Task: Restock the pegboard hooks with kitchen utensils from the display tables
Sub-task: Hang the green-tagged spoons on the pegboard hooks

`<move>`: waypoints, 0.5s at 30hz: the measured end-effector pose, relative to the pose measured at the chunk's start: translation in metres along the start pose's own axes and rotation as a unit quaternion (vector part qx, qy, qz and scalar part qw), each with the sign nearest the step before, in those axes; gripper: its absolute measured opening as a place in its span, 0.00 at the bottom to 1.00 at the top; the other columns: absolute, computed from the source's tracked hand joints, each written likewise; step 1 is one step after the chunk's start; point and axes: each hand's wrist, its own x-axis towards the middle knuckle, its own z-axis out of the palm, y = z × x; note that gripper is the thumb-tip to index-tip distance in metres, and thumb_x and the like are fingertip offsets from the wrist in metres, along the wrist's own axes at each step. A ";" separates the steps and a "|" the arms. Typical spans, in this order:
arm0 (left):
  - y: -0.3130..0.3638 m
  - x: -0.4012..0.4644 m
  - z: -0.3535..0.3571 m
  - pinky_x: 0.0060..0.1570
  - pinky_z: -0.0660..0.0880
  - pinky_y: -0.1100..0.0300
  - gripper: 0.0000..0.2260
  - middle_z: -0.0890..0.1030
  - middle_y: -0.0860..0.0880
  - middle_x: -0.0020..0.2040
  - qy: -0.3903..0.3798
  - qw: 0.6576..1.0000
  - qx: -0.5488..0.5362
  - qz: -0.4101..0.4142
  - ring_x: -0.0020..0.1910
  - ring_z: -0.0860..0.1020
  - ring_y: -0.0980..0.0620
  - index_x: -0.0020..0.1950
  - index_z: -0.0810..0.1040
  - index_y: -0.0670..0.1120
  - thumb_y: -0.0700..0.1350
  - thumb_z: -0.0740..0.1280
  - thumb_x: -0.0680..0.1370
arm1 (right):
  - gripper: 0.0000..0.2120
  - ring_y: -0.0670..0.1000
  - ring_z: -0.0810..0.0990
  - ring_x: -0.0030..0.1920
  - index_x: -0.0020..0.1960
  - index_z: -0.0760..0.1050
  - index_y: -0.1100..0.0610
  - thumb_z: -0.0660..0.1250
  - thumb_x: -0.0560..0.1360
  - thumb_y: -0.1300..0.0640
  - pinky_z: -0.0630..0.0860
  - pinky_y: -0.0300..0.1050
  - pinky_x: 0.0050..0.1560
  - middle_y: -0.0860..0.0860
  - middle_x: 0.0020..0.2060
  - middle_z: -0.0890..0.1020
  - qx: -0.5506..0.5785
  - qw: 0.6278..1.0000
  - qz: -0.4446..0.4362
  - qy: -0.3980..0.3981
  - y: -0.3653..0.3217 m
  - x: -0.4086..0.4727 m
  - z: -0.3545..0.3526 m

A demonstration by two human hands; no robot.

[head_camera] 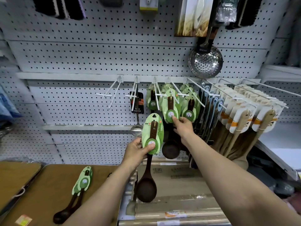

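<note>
We cannot read the small print on the green oval backing card [152, 133] of the dark wooden spoon. The black brushes [60, 7] and the tall white knife package [195, 15] are cut off by the top edge.

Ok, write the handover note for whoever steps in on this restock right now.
Left hand: grips a carded dark wooden spoon by its green card, off the hooks.
Right hand: fingers pinch the card of a hung spoon on a middle hook.
Done: three hooks carry green-carded spoons.
Left: hang the held spoon; more carded spoons lie on the brown table. The leftmost hook is bare, and the next holds only a steel ladle.
</note>
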 end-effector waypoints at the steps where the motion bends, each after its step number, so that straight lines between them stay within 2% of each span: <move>1: -0.001 -0.004 0.004 0.49 0.81 0.54 0.14 0.86 0.50 0.48 -0.001 1.000 0.001 0.001 0.48 0.85 0.50 0.57 0.79 0.47 0.42 0.75 0.72 | 0.22 0.53 0.79 0.59 0.66 0.74 0.56 0.71 0.77 0.47 0.75 0.53 0.65 0.54 0.58 0.81 -0.010 1.000 0.010 -0.001 0.001 -0.005 -0.003; 3: -0.002 -0.013 0.012 0.46 0.81 0.56 0.14 0.86 0.49 0.48 -0.004 1.000 0.000 0.003 0.47 0.85 0.51 0.57 0.79 0.46 0.42 0.75 0.72 | 0.22 0.51 0.78 0.57 0.67 0.74 0.58 0.70 0.78 0.48 0.76 0.46 0.59 0.53 0.58 0.80 -0.013 1.000 0.013 -0.009 -0.002 -0.022 -0.009; 5: -0.001 -0.019 0.020 0.44 0.81 0.57 0.14 0.86 0.49 0.48 -0.004 1.000 -0.005 0.008 0.47 0.85 0.51 0.57 0.79 0.46 0.41 0.75 0.72 | 0.18 0.47 0.79 0.52 0.64 0.76 0.59 0.68 0.79 0.49 0.74 0.39 0.45 0.52 0.56 0.81 -0.004 0.999 0.001 -0.034 -0.008 -0.045 -0.014; 7: 0.002 -0.023 0.028 0.43 0.81 0.59 0.13 0.86 0.48 0.47 -0.004 1.000 -0.017 0.014 0.46 0.85 0.51 0.56 0.80 0.45 0.40 0.75 0.72 | 0.15 0.46 0.82 0.51 0.60 0.79 0.58 0.66 0.80 0.48 0.72 0.37 0.40 0.51 0.53 0.84 0.014 0.998 -0.011 -0.066 -0.017 -0.069 -0.017; 9: 0.006 -0.025 0.035 0.42 0.81 0.60 0.12 0.86 0.47 0.48 -0.004 0.999 -0.026 0.020 0.47 0.85 0.50 0.55 0.80 0.45 0.40 0.75 0.72 | 0.15 0.45 0.84 0.48 0.56 0.81 0.56 0.65 0.80 0.46 0.75 0.38 0.41 0.49 0.49 0.86 0.035 0.995 -0.013 -0.097 -0.025 -0.092 -0.021; 12: 0.011 -0.026 0.046 0.44 0.82 0.58 0.13 0.86 0.47 0.48 -0.014 0.999 -0.031 0.029 0.48 0.85 0.49 0.56 0.80 0.43 0.40 0.75 0.72 | 0.16 0.46 0.86 0.48 0.55 0.82 0.55 0.65 0.80 0.44 0.80 0.40 0.45 0.49 0.48 0.87 0.046 0.991 -0.032 -0.124 -0.032 -0.115 -0.029; 15: 0.013 -0.026 0.056 0.45 0.82 0.58 0.12 0.86 0.48 0.47 -0.022 0.998 -0.025 0.044 0.47 0.85 0.51 0.55 0.80 0.43 0.40 0.74 0.73 | 0.13 0.49 0.86 0.50 0.56 0.81 0.58 0.71 0.77 0.51 0.81 0.41 0.48 0.52 0.49 0.87 0.036 0.990 -0.064 -0.121 -0.032 -0.126 -0.037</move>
